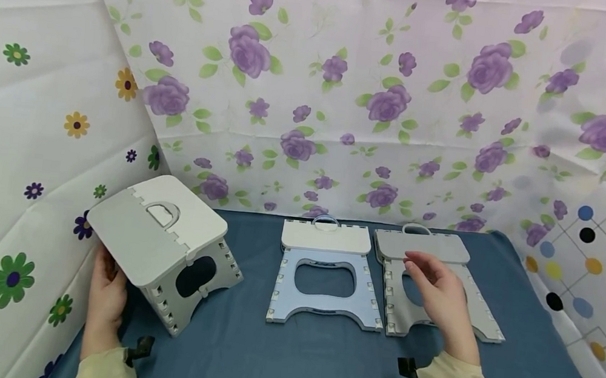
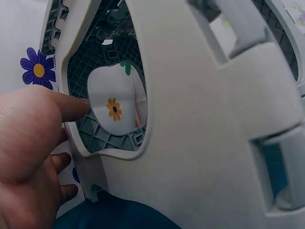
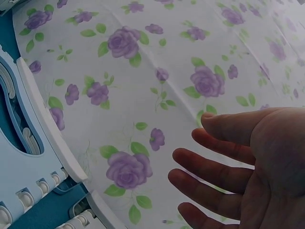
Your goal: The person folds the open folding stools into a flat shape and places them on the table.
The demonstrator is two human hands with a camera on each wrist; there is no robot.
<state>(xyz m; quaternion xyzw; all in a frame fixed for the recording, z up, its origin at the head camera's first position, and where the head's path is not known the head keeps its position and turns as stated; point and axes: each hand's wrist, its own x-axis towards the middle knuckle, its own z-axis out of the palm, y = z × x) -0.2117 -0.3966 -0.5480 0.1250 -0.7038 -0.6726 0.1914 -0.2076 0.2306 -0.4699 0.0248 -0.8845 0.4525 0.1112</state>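
Note:
An unfolded step stool (image 1: 190,227) with a grey and white top stands at the left. My left hand (image 1: 108,295) is at its left side, fingertips partly hidden under the top's edge. In the left wrist view, the thumb of this hand (image 2: 33,143) reaches the rim of an opening in the stool's side panel (image 2: 190,119); the other fingers are loosely bent beside the panel. My right hand (image 1: 443,294) hovers above a folded grey stool (image 1: 429,247), fingers relaxed and holding nothing. The right wrist view shows this hand (image 3: 238,167) with its fingers spread apart.
A folded light-blue stool (image 1: 318,312) with a white upper panel lies in the middle, beside the folded grey one. Both lie on a blue cloth-covered table (image 1: 275,363). A floral curtain (image 1: 342,126) hangs behind, with patterned sheets at both sides.

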